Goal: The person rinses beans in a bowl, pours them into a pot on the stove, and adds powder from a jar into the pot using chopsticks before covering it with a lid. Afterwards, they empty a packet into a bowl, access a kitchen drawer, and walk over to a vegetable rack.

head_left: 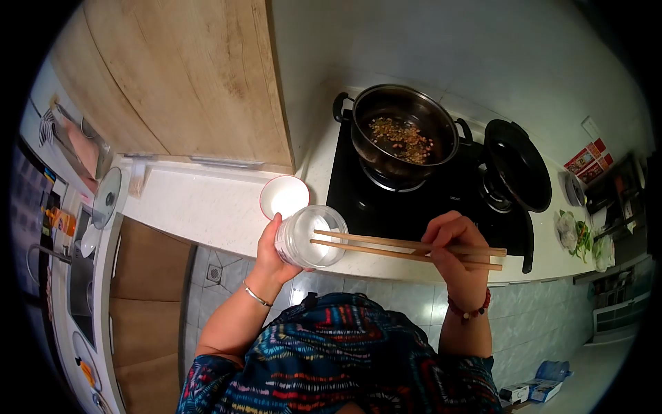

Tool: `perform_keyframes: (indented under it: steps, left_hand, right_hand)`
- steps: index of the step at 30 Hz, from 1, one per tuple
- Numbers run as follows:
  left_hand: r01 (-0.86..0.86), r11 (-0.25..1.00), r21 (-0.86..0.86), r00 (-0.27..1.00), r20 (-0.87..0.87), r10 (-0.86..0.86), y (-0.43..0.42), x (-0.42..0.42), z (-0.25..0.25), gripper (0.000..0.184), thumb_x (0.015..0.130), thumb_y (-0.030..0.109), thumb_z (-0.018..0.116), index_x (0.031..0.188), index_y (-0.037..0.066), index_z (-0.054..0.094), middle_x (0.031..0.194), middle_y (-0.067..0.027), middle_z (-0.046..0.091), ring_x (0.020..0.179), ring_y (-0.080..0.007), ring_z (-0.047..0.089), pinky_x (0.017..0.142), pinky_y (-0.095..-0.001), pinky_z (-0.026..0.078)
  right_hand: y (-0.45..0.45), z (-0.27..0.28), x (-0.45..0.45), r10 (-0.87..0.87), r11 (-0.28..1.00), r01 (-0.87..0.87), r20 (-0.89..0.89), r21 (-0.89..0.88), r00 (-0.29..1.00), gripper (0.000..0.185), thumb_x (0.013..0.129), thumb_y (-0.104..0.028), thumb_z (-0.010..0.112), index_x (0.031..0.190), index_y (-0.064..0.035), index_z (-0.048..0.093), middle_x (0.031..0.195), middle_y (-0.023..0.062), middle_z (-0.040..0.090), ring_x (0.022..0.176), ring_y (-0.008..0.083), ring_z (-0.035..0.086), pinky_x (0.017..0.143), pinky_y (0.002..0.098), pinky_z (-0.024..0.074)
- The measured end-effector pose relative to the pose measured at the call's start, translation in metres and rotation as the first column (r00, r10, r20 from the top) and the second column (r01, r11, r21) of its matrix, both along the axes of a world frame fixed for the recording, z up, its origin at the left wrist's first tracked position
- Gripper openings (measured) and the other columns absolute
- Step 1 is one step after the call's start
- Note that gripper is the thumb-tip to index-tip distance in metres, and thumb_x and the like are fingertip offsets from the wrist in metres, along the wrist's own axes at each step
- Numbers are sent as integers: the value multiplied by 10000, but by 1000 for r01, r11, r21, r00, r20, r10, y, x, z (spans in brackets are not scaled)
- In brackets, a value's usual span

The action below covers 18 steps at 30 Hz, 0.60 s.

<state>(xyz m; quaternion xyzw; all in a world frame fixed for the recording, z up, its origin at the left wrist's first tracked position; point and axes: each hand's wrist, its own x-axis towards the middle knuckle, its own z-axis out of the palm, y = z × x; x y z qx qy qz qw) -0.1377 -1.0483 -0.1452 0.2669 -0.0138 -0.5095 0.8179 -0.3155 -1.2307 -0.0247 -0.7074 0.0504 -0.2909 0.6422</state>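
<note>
Wrapped round a clear jar [289,243] is my left hand [270,252]; the jar is tilted with its mouth toward the right. Something white shows inside, but I cannot tell whether it is contents or glare. My right hand [458,252] grips a pair of wooden chopsticks [386,245], whose tips reach into the jar's mouth. Just behind the jar, a white bowl [284,196] with a red rim sits on the counter. On the stove, a dark two-handled pot [369,157] holds small brown and reddish bits [401,140] scattered over its bottom.
A black frying pan [520,169] rests on the right burner of the black glass stove [434,214]. Green vegetables [583,238] and plastic bags lie on the counter's far right. A wooden cabinet [186,76] overhangs the left. A sink [81,290] and glass lid [107,196] are farther left.
</note>
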Motion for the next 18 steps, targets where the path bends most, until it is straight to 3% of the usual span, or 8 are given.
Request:
perform_keyframes:
  steps: [4,10,18]
  left_hand:
    - [-81,991,111,996,-21,84,-11,-4,12,603,843,539,288,1161,60,472,968,-130,587,691,-262,603,372,-341,433]
    - [-47,990,137,999,-14,49,-19,-4,13,591,837,544,304,1135,70,493,961,-115,589,722,-259,594,406,-351,429]
    - [14,998,68,1000,-7,-13,-30,1,15,549,831,554,310,1090,116,517,947,-93,583,700,-261,576,399,-347,400]
  right_hand:
    - [-4,0,-9,25,999,-24,-16,28,1000,82,738,6,530,818,2,545,857,83,549,755,115,538,687,240,451]
    - [-12,-8,-15,11,998,-8,-55,66,998,107,800,-8,501,877,8,574,825,85,588,738,117,556,696,234,455]
    - [-24,-21,-13,-23,982,11,64,189,998,109,859,-28,450,879,42,531,840,127,589,755,205,628,706,301,530]
